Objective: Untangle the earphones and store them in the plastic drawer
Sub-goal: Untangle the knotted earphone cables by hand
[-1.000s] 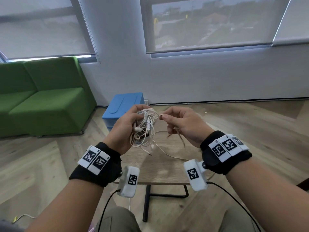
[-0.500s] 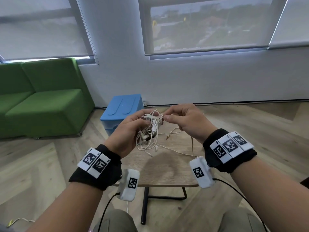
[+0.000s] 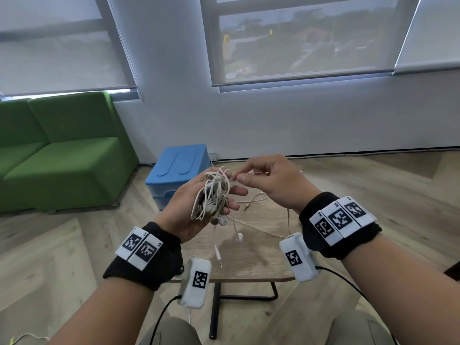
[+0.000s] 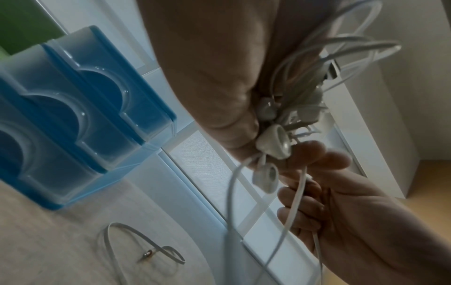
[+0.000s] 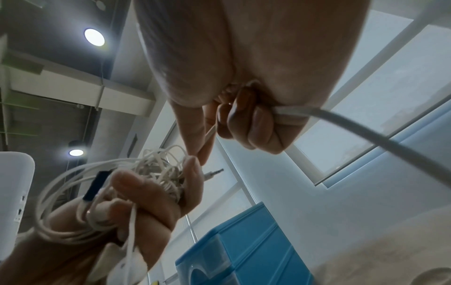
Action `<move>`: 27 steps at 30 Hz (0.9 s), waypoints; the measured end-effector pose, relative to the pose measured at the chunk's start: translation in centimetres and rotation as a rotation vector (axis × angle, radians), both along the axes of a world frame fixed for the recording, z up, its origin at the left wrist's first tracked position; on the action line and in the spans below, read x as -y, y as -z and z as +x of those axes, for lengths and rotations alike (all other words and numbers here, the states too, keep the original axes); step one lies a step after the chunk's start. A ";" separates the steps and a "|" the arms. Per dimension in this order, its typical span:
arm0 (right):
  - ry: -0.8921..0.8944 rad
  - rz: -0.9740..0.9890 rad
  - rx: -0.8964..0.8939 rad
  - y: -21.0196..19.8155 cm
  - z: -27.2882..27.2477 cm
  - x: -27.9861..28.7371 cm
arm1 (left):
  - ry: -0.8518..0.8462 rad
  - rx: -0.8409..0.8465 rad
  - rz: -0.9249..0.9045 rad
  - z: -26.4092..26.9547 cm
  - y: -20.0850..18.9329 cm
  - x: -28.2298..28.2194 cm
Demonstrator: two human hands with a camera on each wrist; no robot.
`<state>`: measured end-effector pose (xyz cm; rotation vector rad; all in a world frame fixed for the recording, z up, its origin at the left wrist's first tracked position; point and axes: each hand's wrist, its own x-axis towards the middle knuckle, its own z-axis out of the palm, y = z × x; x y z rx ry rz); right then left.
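A tangled bundle of white earphones (image 3: 214,195) lies in my left hand (image 3: 199,207), whose fingers curl round it above the small wooden table (image 3: 254,257). Earbuds (image 4: 273,143) hang at the bundle's lower end. My right hand (image 3: 263,180) pinches a beige cable (image 5: 209,133) at the bundle's top right and curls its other fingers round the same cable, which trails to the table. A jack plug (image 3: 245,207) rests on the table; another (image 3: 219,257) dangles below the bundle. The blue plastic drawer unit (image 3: 180,170) stands at the table's far left, drawers shut.
A green sofa (image 3: 62,158) stands to the left against the wall. Wooden floor surrounds the table. Black cables run from the wrist cameras (image 3: 196,282) down past my knees. Windows with roller blinds fill the wall ahead.
Both hands have risen a little and come closer together. The right hand has moved from pulling a strand sideways to pinching at the top of the bundle. Loose ends now dangle lower.
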<state>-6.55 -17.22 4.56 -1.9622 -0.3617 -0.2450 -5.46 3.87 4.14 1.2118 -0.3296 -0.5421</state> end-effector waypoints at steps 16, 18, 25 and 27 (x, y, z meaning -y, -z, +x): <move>-0.033 0.469 -0.313 -0.4 -0.3 -0.7 | -0.029 -0.097 0.005 0.0 0.3 0.2; -0.010 0.443 -0.302 -0.2 -0.2 -0.3 | -0.044 -0.082 0.003 0.1 0.5 0.1; -0.064 0.321 -0.259 0.8 0.1 0.2 | -0.049 -0.045 -0.001 0.0 0.9 0.1; -0.067 0.317 -0.261 1.2 0.2 0.1 | -0.041 -0.035 -0.008 0.1 0.8 0.2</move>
